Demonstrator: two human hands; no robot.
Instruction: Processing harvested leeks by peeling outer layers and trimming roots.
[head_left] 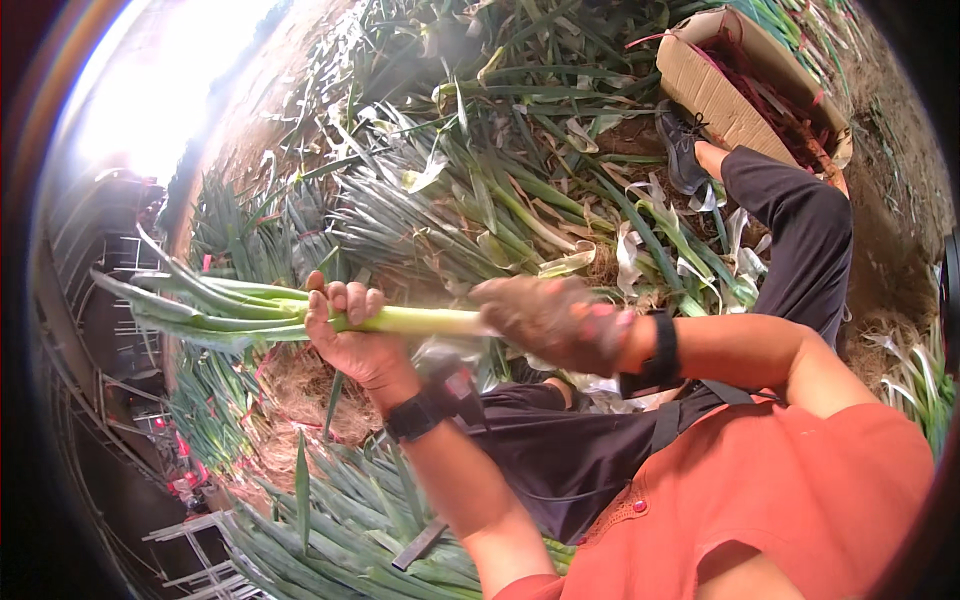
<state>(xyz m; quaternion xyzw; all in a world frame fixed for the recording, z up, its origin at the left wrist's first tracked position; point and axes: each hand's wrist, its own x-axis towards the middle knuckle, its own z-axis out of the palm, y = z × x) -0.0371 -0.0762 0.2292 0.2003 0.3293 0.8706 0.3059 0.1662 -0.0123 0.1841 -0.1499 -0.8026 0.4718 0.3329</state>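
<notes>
A thick green onion lies level in front of me, its leaves fanning out to the left and its pale end to the right. My bare left hand is closed around it where the leaves begin to spread. The pale end meets my right hand, which wears a dirty, patterned glove and is smeared by motion. Its fingers look curled around that end, which they hide along with any roots. Dark bands circle both my wrists.
Heaps of green onions cover the ground ahead, and another pile lies at the lower left. A cardboard box with reddish strips stands at the upper right beside my shoe. Metal racks line the left side.
</notes>
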